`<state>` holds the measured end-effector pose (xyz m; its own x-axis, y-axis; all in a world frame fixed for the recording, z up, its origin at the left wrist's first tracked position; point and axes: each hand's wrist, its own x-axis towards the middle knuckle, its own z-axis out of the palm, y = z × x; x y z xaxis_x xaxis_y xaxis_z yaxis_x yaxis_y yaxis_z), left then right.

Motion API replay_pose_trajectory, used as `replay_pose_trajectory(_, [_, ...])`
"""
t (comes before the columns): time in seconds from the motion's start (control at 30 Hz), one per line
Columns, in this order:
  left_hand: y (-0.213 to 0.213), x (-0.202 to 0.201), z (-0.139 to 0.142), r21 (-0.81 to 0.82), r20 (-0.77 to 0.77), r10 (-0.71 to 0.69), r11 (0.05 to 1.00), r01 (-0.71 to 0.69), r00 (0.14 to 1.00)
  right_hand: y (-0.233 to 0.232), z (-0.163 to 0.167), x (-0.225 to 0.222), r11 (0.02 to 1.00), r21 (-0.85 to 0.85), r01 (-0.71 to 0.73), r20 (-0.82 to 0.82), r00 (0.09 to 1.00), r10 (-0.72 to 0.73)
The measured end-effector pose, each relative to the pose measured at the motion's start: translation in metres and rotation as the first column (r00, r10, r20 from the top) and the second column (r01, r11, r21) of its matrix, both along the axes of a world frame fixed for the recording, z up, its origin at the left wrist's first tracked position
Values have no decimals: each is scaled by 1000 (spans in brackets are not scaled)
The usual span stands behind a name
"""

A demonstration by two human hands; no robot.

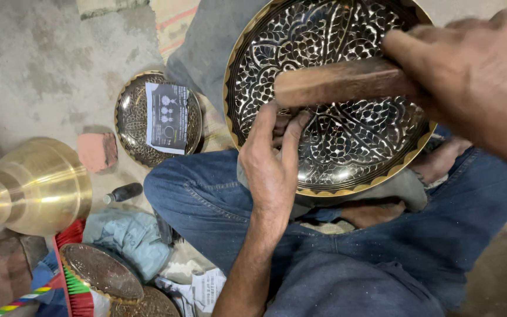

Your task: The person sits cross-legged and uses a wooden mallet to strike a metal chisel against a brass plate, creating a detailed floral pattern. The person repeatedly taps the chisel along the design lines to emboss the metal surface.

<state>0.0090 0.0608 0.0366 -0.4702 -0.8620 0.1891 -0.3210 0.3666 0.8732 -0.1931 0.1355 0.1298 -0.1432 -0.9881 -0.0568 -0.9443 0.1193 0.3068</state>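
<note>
Across the person's lap, the engraved brass plate (347,135) tilts toward the camera. Left hand (272,161) pinches something small against its centre; right hand (482,76) grips a wooden mallet (338,82), lengthwise left-right, head pointing left.

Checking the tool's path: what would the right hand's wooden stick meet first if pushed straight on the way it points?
Probably the left hand's fingers, just past the wooden stick's blurred tip, over the engraved brass plate; depth is unclear.
</note>
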Motion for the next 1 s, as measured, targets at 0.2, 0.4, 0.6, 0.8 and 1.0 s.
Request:
replay_pose_trajectory(0.2, [1, 1, -3, 46, 28, -3, 999, 2, 1000, 4, -7, -4, 995, 51, 84, 48, 995, -86])
replay_pose_trajectory(0.4, [0, 2, -3, 78, -19, -23, 997, 24, 1000, 12, -15, -13, 998, 13, 56, 153, 987, -58])
replay_pose_trajectory(0.6, [0, 2, -1, 74, -29, -20, 997, 23, 999, 14, -16, -15, 992, 44, 116, 229, 966, -123])
replay_pose_trajectory(0.8, [0, 2, 1, 104, -28, -17, 994, 20, 999, 14, -20, -15, 990, 87, 110, 223, 967, -126])
replay_pose_trajectory(1.0, [1, 4, 1, 96, -48, -37, 995, 41, 998, 13, -19, -13, 997, -76, 12, 206, 978, 4])
